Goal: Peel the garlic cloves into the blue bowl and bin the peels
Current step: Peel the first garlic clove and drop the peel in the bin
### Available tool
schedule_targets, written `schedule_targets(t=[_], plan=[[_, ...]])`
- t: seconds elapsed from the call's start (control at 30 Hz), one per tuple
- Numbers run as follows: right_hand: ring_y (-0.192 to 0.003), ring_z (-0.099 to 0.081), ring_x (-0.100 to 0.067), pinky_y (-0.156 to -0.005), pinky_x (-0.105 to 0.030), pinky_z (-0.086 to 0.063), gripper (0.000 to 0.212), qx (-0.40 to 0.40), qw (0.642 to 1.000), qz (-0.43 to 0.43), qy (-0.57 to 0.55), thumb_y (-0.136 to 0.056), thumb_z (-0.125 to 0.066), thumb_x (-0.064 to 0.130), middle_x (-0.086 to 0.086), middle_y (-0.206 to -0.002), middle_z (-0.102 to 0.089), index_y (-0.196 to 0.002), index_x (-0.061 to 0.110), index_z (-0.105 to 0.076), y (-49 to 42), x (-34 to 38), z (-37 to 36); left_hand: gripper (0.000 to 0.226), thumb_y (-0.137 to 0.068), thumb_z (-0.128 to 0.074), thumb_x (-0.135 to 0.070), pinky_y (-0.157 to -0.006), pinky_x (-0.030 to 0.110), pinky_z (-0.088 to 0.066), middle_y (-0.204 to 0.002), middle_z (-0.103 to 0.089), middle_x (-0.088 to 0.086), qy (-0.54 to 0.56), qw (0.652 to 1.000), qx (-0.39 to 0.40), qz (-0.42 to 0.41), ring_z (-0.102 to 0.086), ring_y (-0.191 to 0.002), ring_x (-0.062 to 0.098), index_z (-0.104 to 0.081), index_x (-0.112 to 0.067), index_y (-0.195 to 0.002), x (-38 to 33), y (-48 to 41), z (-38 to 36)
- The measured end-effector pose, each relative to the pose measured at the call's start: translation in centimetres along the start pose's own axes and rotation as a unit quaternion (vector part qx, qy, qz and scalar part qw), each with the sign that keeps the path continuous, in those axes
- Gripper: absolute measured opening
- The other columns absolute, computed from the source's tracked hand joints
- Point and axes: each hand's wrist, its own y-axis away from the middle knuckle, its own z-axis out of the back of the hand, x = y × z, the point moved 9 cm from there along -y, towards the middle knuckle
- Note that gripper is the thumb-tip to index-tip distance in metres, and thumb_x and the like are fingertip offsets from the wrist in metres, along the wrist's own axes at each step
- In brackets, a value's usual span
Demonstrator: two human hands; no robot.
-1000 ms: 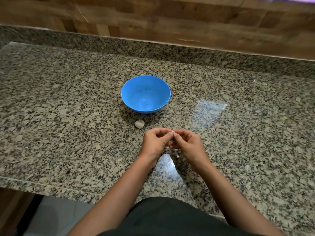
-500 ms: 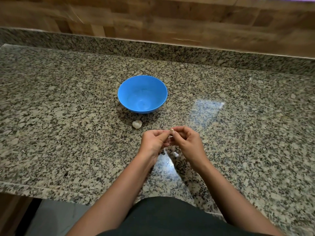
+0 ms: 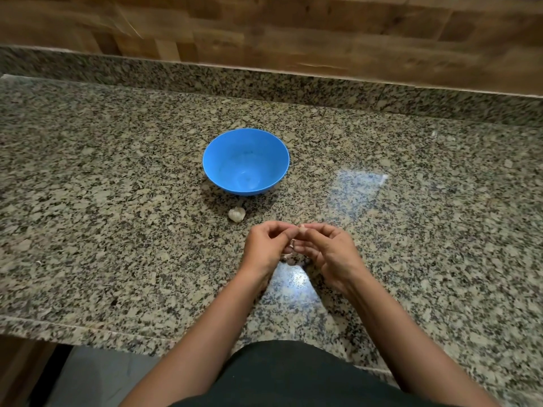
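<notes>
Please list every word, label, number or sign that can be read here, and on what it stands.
None: no text shows on the blue bowl, the garlic clove pinched between left hand and right hand, the garlic piece, the granite counter, or the wooden wall.

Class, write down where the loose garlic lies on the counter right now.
In the head view, the garlic lies on the counter just in front of the bowl, beyond and slightly left of the left hand.
</notes>
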Motion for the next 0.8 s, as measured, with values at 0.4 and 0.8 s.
schedule_targets(t=[0.4,0.8], plan=[[-0.053,-0.057,-0.018,-0.047,-0.022,-0.052,0.018,0.125,0.975,-0.113,0.147,-0.094,-0.046,0.01,-0.014,-0.068,-0.062,-0.091,-0.003,-0.058,0.8,0.5,-1.1,0.01,-0.087,-0.06,-0.002,-0.071,0.007,-0.044,-0.085,-0.06,-0.01,-0.287,0.917,0.05,-0.272,-0.055,-0.078,-0.007,-0.069,-0.008,-0.088,-5.8,1.3,-0.7],[-0.054,-0.051,-0.018,-0.049,-0.033,-0.042,0.022,-0.047,0.929,0.121,0.348,-0.093,-0.05,0.01,-0.012,-0.065,-0.06,-0.074,0.003,-0.056,0.4,1.7,-1.1,0.016,-0.098,-0.045,-0.01,-0.053,0.029,-0.044,-0.064,-0.053,0.001,-0.028,0.998,-0.05,-0.041,-0.048,-0.053,0.01,-0.049,-0.013,-0.083,-0.2,0.1,-1.1]])
